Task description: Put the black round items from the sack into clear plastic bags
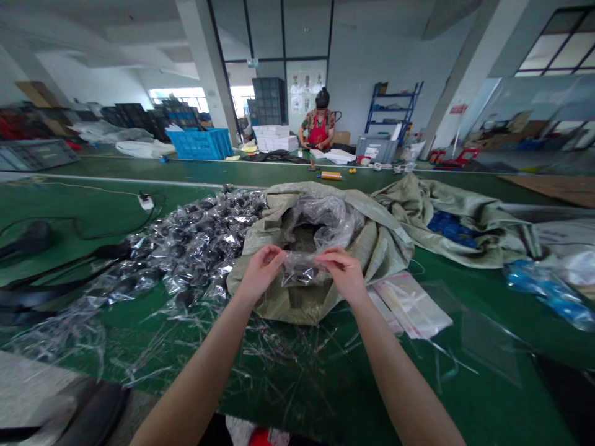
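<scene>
Between my two hands a small clear plastic bag [300, 272] is stretched out, with a dark object inside that I cannot make out. My left hand [264, 267] pinches its left upper corner, and my right hand [341, 266] pinches the right one. Just behind them a woven sack [385, 241] lies with its mouth open, a crumpled clear liner [337, 220] showing in it. To the left spreads a large heap of dark round items in clear bags [186, 238]. A stack of flat clear bags [413, 303] lies to the right of my right hand.
Thin plastic strips [279, 353] litter the green table [372, 402] near me. A second woven sack [488, 241] with blue contents lies at right, beside blue wrapped items [548, 291]. Across the table a person in a red apron [319, 130] works near a blue crate [199, 144].
</scene>
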{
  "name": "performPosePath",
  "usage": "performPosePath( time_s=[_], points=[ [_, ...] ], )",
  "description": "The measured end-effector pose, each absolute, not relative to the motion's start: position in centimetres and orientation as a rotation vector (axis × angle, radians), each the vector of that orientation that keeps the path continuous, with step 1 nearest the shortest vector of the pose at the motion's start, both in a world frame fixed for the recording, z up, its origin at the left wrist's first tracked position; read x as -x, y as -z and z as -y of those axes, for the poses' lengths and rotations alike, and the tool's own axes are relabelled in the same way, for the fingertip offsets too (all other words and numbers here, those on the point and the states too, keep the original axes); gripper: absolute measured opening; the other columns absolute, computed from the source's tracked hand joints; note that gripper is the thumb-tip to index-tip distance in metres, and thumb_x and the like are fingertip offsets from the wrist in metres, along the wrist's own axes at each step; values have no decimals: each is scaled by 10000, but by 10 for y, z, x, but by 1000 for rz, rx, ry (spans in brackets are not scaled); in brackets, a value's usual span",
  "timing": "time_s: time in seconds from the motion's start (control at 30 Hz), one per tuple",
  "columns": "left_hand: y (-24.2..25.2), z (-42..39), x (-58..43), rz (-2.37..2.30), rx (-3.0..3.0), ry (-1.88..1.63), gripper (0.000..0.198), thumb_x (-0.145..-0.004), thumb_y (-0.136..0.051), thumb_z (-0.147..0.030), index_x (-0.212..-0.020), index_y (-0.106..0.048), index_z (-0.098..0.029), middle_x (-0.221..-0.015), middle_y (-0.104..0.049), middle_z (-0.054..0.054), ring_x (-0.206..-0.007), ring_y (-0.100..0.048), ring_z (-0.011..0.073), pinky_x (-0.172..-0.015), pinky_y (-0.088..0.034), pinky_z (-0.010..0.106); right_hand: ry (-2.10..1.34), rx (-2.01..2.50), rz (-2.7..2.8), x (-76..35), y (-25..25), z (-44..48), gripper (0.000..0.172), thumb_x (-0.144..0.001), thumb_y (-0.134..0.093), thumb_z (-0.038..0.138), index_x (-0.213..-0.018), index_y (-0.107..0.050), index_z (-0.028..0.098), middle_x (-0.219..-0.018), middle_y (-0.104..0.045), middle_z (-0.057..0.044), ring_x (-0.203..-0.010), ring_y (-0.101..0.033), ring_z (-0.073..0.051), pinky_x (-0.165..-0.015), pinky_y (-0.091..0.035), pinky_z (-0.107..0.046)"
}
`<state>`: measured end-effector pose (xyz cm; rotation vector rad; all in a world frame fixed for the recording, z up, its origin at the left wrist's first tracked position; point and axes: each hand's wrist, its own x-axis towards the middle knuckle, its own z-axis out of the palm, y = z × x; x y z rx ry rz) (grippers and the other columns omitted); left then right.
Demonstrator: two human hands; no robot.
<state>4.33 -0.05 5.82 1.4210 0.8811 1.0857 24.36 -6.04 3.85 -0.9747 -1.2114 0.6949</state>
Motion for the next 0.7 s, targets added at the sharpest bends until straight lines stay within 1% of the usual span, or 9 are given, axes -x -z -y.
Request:
performPosePath(
  time_s=[0.1, 0.27, 0.33, 0.47, 0.6, 0.7],
  points=[
    [-62, 7, -37, -830, -1293, -1010, 365, -774, -644, -516, -720, -527, -174, -483, -355, -90, -372, -224, 32, -357, -121, 175, -658, 987, 1218, -245, -39, 61, 123, -797, -662, 330, -771, -766, 271, -923, -604, -36, -812, -610, -157, -725, -571, -304],
    [-68, 19, -30, -797, -1352, -905, 434, -802, -604, -554, -668, -572, -143, -426, -307, -85, -361, -209, 25, -374, -113, 182, -614, 1008, 1243, -247, -40, 60, 150, -813, -615, 270, -779, -761, 261, -908, -602, -29, -778, -594, -139, -666, -539, -267],
    [-70, 22, -30, -815, -1383, -882, 426, -789, -626, -545, -675, -596, -135, -421, -318, -80, -365, -217, 26, -383, -103, 188, -599, 1021, 1256, -247, -39, 60, 159, -812, -604, 248, -782, -760, 257, -900, -605, -28, -767, -589, -135, -653, -525, -258],
    [-70, 27, -31, -922, -1423, -845, 377, -731, -699, -501, -687, -633, -132, -456, -391, -62, -390, -259, 32, -401, -114, 197, -596, 1041, 1254, -247, -39, 59, 163, -807, -597, 237, -785, -758, 250, -896, -611, -29, -766, -588, -138, -653, -519, -259],
    [-67, 30, -33, -961, -1461, -817, 368, -729, -690, -508, -686, -653, -145, -439, -365, -64, -396, -260, 49, -414, -118, 212, -567, 1075, 1262, -249, -40, 60, 168, -810, -589, 238, -803, -757, 250, -898, -623, -34, -807, -592, -155, -661, -522, -261],
    [-66, 30, -34, -1001, -1476, -823, 363, -719, -694, -506, -669, -662, -148, -432, -388, -58, -398, -262, 57, -421, -123, 223, -612, 1069, 1235, -250, -41, 61, 139, -800, -618, 277, -810, -754, 251, -911, -640, -38, -820, -603, -167, -695, -543, -285]
  ],
)
